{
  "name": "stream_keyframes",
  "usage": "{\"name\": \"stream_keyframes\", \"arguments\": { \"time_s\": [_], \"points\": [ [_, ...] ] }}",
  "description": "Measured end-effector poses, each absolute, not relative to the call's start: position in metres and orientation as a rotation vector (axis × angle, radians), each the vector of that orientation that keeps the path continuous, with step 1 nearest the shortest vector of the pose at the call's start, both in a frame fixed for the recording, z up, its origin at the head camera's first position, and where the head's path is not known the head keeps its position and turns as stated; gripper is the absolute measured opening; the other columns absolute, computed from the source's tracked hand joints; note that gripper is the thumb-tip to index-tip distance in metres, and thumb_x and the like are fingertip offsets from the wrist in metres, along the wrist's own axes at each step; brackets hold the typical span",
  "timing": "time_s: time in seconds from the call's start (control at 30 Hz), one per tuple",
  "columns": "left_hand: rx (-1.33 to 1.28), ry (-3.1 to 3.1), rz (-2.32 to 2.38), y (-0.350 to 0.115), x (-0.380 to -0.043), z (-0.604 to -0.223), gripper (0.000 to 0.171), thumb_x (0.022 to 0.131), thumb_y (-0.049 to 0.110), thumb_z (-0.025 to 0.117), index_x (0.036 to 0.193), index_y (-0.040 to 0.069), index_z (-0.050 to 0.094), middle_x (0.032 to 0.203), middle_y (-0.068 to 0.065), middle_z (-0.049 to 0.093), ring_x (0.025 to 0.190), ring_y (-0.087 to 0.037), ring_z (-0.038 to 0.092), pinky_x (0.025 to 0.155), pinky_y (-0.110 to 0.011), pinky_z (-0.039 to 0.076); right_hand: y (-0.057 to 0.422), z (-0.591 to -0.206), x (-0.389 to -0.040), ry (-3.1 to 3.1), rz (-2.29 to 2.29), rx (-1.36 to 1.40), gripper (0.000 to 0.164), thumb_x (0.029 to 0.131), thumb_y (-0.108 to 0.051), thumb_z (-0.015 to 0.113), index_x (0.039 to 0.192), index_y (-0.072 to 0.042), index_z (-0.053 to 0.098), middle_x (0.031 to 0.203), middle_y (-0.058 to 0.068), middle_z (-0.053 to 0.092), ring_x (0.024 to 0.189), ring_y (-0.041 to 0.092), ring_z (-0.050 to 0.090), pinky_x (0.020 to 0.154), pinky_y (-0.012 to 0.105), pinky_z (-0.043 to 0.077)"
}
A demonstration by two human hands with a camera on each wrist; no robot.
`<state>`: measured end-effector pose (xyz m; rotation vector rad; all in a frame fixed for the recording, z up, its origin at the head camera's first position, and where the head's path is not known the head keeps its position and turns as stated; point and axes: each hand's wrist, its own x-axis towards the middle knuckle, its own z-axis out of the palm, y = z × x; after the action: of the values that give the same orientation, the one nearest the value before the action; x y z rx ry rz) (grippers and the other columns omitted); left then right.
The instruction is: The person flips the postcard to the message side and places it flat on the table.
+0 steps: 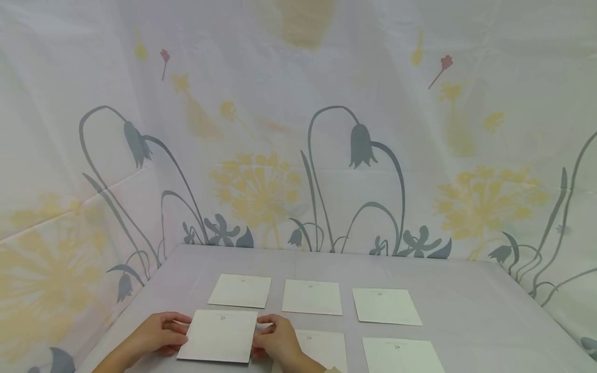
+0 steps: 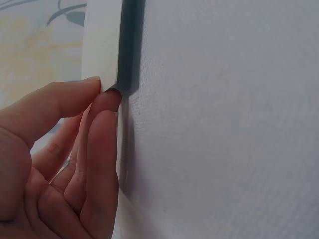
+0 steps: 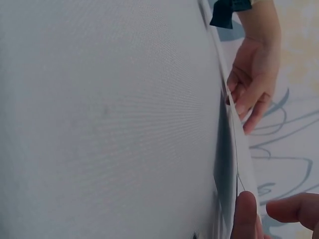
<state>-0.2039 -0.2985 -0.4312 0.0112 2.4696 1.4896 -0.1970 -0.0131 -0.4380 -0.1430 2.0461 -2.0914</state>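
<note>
A white square card (image 1: 219, 336) with a small dark mark near its far edge is held between both hands at the front left of the table. My left hand (image 1: 158, 334) grips its left side; in the left wrist view, thumb and fingers (image 2: 102, 149) pinch a corner, with a dark shadow along the card's edge. At the right side, my right hand (image 1: 280, 339) holds the card with bent fingers. The right wrist view shows the card edge-on (image 3: 242, 154), slightly raised from the table, its far end at the left hand (image 3: 254, 74).
Three similar white cards form a back row: left (image 1: 240, 291), middle (image 1: 312, 298) and right (image 1: 387, 306). Two more lie in front, one (image 1: 324, 349) partly behind the right hand and another (image 1: 401, 357) farther right. Flower-printed cloth (image 1: 280, 129) hangs around the pale table (image 1: 475, 321).
</note>
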Motion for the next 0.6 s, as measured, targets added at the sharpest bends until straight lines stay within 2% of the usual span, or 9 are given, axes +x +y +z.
{"name": "stream_keyframes", "arguments": {
  "time_s": [0.27, 0.6],
  "points": [
    [0.058, 2.505, 1.45, -0.2962, -0.2009, -0.4289, 0.046, 0.078, 0.01, 0.072, 0.114, -0.011, 0.053, 0.081, -0.002, 0.06, 0.064, -0.018, 0.06, 0.055, -0.032, 0.053, -0.0133, -0.4354, -0.198, 2.018, -2.037, -0.096, 0.036, 0.072, 0.01, 0.057, 0.108, 0.009, 0.057, 0.075, 0.012, 0.053, 0.053, 0.016, 0.062, 0.05, 0.028, 0.054],
    [0.123, 2.504, 1.402, -0.2988, -0.1994, -0.4315, 0.044, 0.082, 0.011, 0.069, 0.115, -0.013, 0.054, 0.081, 0.0, 0.06, 0.064, -0.016, 0.059, 0.053, -0.029, 0.052, -0.0121, -0.4371, -0.1993, 1.987, -1.898, -0.05, 0.036, 0.075, 0.006, 0.056, 0.111, 0.012, 0.052, 0.08, 0.014, 0.057, 0.052, 0.014, 0.061, 0.052, 0.026, 0.054]
  ]
}}
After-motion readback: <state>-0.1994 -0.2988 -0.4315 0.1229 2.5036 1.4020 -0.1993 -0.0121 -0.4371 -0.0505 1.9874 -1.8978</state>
